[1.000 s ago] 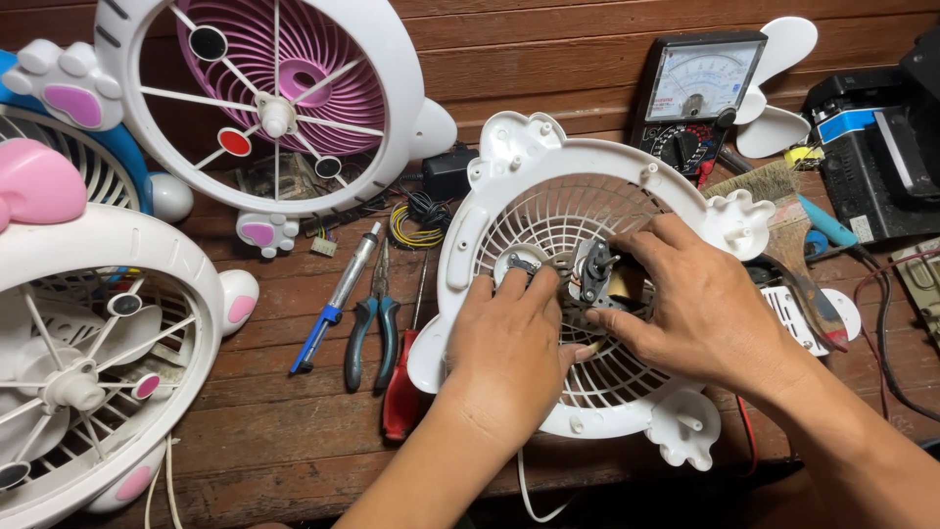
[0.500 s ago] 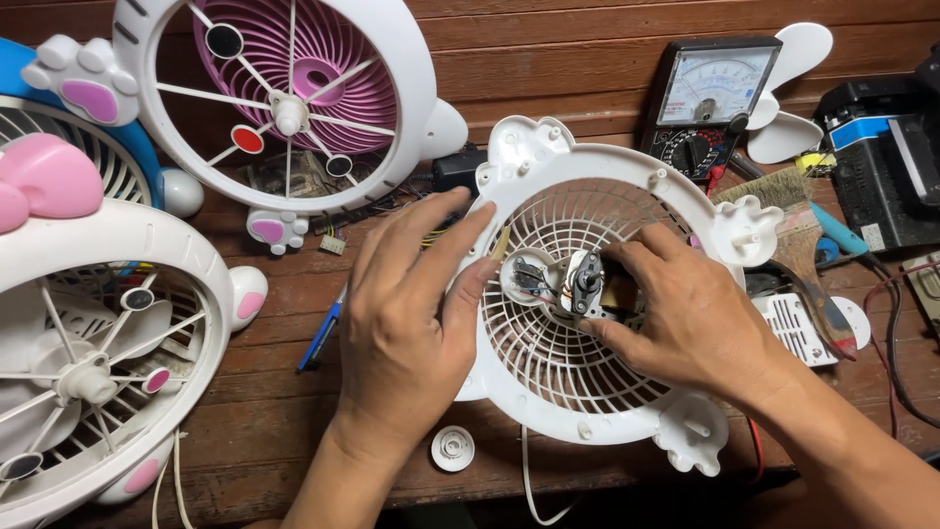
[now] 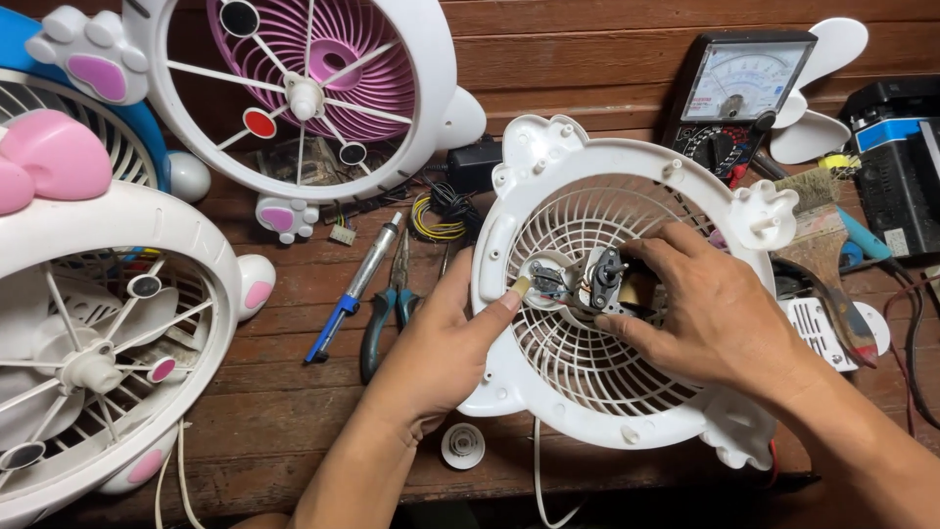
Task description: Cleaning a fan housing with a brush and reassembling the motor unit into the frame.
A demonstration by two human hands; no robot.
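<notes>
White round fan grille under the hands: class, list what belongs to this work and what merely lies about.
In hand:
white round plastic fan grille
small black motor part
left hand
right hand

Lying about:
blue-handled pliers
black analogue meter
pink-and-white fan
small white round cap

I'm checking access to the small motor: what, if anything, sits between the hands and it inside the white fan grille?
Nothing visible: the right hand already grips the motor, and the left hand touches the grille hub beside it.

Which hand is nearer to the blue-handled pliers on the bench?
The left hand. It sits just right of the blue-handled pliers, thumb on the white fan grille. The right hand is farther right, over the grille, gripping the small motor at its centre.
</notes>
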